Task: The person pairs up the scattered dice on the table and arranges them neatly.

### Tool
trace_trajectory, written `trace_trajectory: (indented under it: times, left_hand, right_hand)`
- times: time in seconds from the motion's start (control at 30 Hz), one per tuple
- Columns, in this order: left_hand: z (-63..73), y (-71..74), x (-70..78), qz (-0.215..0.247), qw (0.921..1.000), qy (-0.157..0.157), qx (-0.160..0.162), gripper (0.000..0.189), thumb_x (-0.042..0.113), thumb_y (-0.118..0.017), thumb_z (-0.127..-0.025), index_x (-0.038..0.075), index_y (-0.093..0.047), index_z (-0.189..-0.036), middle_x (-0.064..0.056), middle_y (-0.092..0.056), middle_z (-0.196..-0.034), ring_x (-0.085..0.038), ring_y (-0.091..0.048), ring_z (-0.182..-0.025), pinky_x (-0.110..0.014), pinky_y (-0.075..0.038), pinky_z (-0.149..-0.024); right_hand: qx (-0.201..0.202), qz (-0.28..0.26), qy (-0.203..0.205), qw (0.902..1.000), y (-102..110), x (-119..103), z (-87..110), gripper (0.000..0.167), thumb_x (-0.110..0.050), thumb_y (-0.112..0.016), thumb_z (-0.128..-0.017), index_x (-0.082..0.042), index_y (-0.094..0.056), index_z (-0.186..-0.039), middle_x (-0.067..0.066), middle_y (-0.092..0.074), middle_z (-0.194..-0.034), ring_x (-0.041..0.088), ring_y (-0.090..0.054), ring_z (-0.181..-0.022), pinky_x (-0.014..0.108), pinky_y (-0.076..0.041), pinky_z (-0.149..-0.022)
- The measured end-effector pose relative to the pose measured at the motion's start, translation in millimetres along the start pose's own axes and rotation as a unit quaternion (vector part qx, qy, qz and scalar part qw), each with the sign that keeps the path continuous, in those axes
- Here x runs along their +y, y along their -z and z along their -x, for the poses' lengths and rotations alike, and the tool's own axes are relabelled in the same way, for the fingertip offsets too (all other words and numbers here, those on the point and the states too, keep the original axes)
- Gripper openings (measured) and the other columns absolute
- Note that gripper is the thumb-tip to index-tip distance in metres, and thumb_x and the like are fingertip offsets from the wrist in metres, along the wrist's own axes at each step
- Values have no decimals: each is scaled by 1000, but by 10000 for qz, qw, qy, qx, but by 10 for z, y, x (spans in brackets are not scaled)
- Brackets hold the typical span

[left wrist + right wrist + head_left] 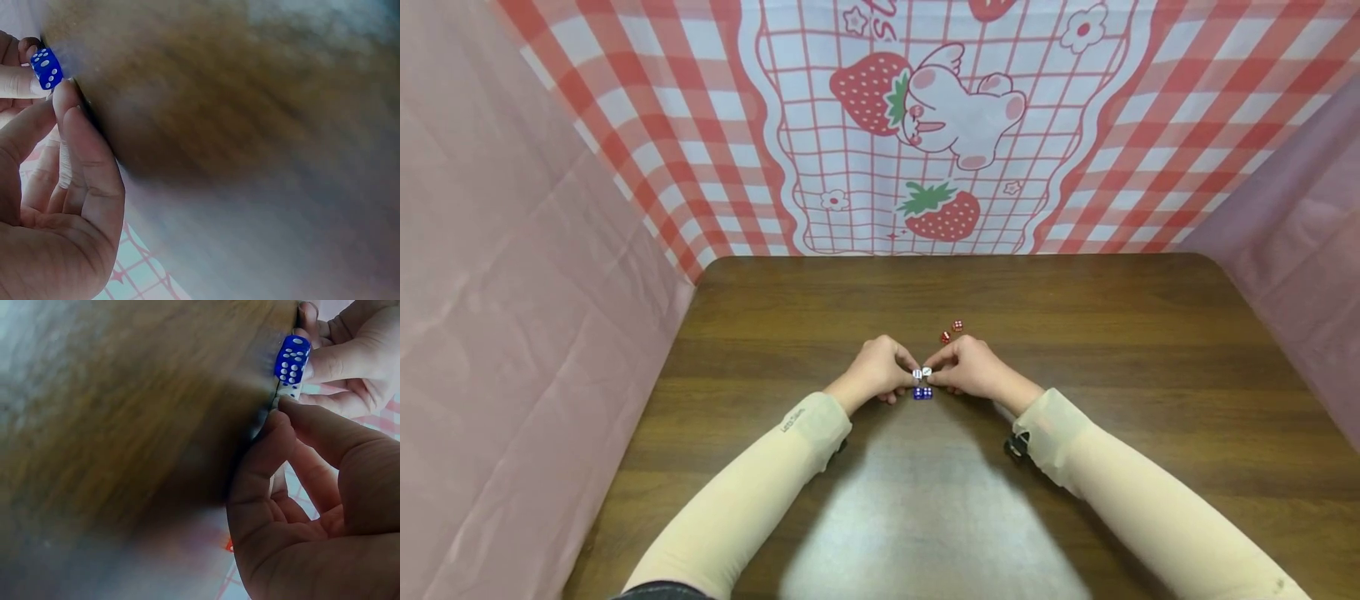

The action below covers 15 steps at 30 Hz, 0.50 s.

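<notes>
In the head view two white dice, a left one (pixel 917 374) and a right one (pixel 927 372), sit close together on the table between the fingertips. My left hand (pixel 877 368) pinches the left white die between thumb and index finger. The right white die is pinched the same way by my right hand (pixel 976 368). Just nearer to me, two blue dice (pixel 922 393) stand side by side, touching or nearly so. Blue dice (pixel 292 358) show again in the right wrist view, with a sliver of white die (pixel 290 391) behind them; fingers hide most of the white dice.
Two red dice, one (pixel 958 326) slightly farther back than the other (pixel 946 337), lie beyond my right hand. The brown wooden table (pixel 760 333) ends at a strawberry-patterned checked cloth (pixel 865 200). Pink cloth (pixel 535 292) hangs along the left side.
</notes>
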<state>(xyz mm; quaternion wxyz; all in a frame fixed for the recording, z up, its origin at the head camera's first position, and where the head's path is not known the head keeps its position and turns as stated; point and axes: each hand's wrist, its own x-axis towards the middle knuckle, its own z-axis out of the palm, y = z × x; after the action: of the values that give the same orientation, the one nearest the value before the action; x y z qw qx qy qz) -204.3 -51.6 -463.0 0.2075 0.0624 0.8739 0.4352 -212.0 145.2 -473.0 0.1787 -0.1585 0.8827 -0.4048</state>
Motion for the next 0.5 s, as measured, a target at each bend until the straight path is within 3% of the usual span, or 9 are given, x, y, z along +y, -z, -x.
trace_trajectory:
  times: [0.5]
  left_hand:
    - [-3, -9, 6, 17, 10000, -46, 22, 7, 4, -85, -84, 8, -80, -89, -11, -69, -62, -23, -66, -48, -35, -59, -47]
  right_hand:
    - [-108, 141, 67, 9998, -10, -37, 14, 14, -10, -81, -88, -9, -81, -102, -2, -71, -69, 15, -64, -53, 27, -53, -49]
